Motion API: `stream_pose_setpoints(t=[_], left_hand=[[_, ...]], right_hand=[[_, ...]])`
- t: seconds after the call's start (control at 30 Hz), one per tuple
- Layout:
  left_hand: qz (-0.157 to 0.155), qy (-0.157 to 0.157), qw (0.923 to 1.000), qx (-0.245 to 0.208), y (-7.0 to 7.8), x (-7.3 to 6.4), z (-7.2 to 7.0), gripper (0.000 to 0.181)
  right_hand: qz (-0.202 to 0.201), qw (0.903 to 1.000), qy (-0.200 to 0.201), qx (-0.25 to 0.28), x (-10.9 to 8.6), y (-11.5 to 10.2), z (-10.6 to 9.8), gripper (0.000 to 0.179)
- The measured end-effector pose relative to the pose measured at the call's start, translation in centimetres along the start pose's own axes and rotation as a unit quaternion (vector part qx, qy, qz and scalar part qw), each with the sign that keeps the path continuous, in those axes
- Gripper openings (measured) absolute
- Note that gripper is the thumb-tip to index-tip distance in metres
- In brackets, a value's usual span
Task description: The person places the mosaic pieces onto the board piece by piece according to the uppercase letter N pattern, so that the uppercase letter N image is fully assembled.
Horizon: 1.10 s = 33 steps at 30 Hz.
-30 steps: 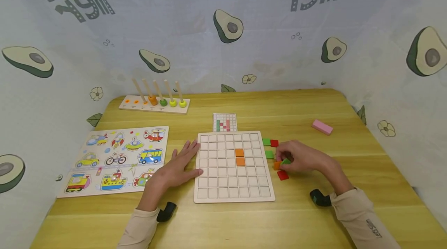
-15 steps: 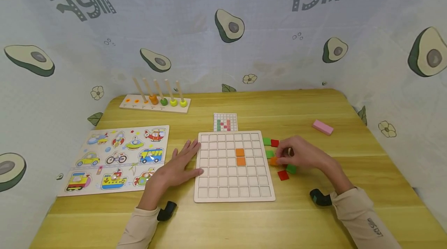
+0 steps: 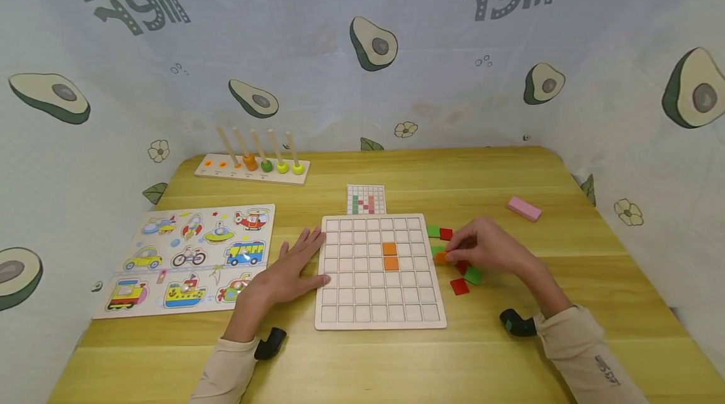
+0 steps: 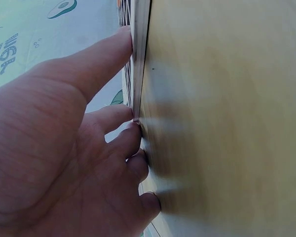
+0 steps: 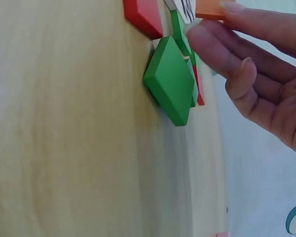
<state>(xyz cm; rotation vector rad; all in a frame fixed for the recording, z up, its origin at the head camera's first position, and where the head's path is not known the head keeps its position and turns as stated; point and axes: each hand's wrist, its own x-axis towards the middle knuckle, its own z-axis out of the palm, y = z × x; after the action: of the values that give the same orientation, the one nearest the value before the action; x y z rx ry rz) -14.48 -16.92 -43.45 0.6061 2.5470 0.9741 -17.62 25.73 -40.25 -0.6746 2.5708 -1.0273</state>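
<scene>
Across the table (image 3: 391, 366), the central place is taken by the wooden grid board (image 3: 376, 279), and only two of its cells are filled, so the filling seems barely under way. The board's left edge is touched by the left hand (image 3: 290, 275), its fingers spread and nearly straight, nothing gripped. To the board's right, the right hand (image 3: 489, 250) is drawn into a thumb-and-finger pinch. Just behind the board, a card (image 3: 365, 199) is laid, printed with green and reddish squares. Now the tiles: an orange tile (image 3: 440, 258) is caught in that pinch, just by the board's right edge, not yet seated! Two seated orange tiles (image 3: 389, 249) are lined up, one behind the other, right of the board's centre. Beside its right edge, at least three green tiles (image 3: 472, 276) and three red tiles (image 3: 459, 286) are left loose; whether more are hidden by the hand cannot be told.
</scene>
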Motion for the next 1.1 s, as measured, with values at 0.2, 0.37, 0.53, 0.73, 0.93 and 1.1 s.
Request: stream_pose_setpoints(t=[0.2, 0.37, 0.53, 0.73, 0.93, 1.1], left_hand=[[-0.008, -0.002, 1.0, 0.003, 0.0, 0.0, 0.0, 0.085], [-0.013, -0.001, 0.9999, 0.005, 0.0, 0.0, 0.1, 0.086], [-0.012, -0.001, 0.9999, 0.004, 0.0, 0.0, 0.1, 0.086], [-0.012, 0.001, 0.9999, 0.006, 0.0, 0.0, 0.1, 0.086], [-0.006, -0.001, 1.0, 0.007, 0.0, 0.0, 0.1, 0.085], [-0.003, 0.0, 1.0, 0.004, 0.0, 0.0, 0.1, 0.085]], right_hand=[[0.008, 0.9991, 0.012, 0.04, 0.2, -0.6, 0.0, 0.006], [-0.012, 0.9981, -0.002, 0.061, 0.7, -0.9, -0.1, 0.009], [-0.028, 0.9961, -0.024, 0.08, 1.2, -0.9, 0.2, 0.009], [-0.038, 0.9939, -0.046, 0.092, 1.9, -1.1, 1.0, 0.01], [-0.062, 0.9902, -0.06, 0.11, 2.5, -1.5, 1.9, 0.01], [-0.077, 0.9901, -0.065, 0.098, 3.2, -2.0, 2.5, 0.009]])
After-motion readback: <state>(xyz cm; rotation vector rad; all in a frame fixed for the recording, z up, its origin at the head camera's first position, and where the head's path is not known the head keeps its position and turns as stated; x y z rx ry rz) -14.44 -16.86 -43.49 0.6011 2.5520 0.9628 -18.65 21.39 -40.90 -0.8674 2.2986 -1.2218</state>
